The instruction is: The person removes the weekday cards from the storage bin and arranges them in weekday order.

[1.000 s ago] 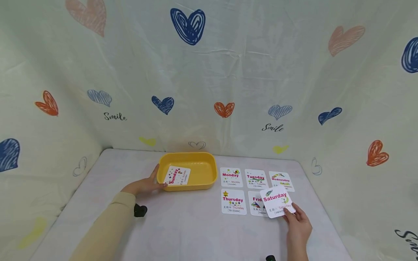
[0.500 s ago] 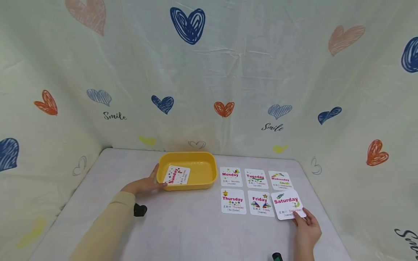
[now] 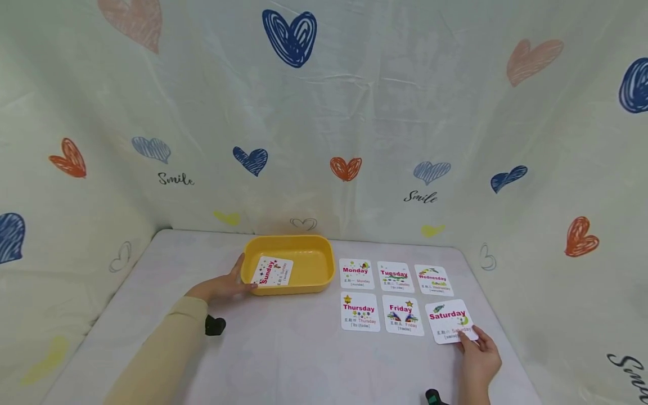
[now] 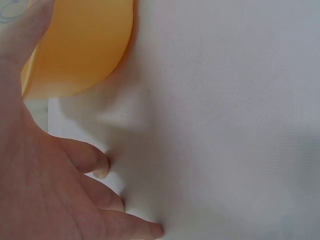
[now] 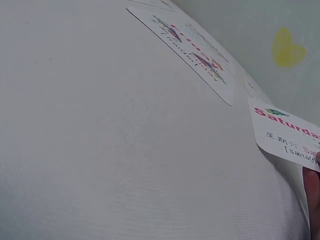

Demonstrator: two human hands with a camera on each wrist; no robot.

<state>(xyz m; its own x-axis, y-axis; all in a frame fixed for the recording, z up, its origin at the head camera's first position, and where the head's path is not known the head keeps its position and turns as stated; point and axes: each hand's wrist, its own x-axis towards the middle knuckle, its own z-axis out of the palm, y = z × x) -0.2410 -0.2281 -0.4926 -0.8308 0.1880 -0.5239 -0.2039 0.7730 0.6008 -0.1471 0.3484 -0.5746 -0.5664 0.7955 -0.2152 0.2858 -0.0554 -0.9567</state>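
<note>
A yellow plastic tray (image 3: 320,288) stands at the back of the table, with a "Sunday" card (image 3: 273,271) lying turned sideways in its left end. My left hand (image 3: 223,286) is spread against the tray's front left corner. In the left wrist view the thumb (image 4: 25,32) overlaps the tray wall, while other fingers reach down to the tabletop. My right hand (image 3: 480,360) pinches the lower right corner of a white "Saturday" card (image 3: 449,322). This card is right of the "Friday" card (image 3: 403,316) and, in the right wrist view, slants with a shadow below it.
"Monday" (image 3: 356,274), "Tuesday" (image 3: 396,277) and "Wednesday" (image 3: 433,280) cards form a back row. The "Thursday" card (image 3: 360,311) lies left of "Friday" in the front row. A curtain with printed hearts (image 3: 304,112) encloses the white table (image 3: 304,349).
My right hand has carried the "Saturday" card rightward and slightly nearer, off its overlap with the "Friday" and "Wednesday" cards. My left hand and the tray keep their places.
</note>
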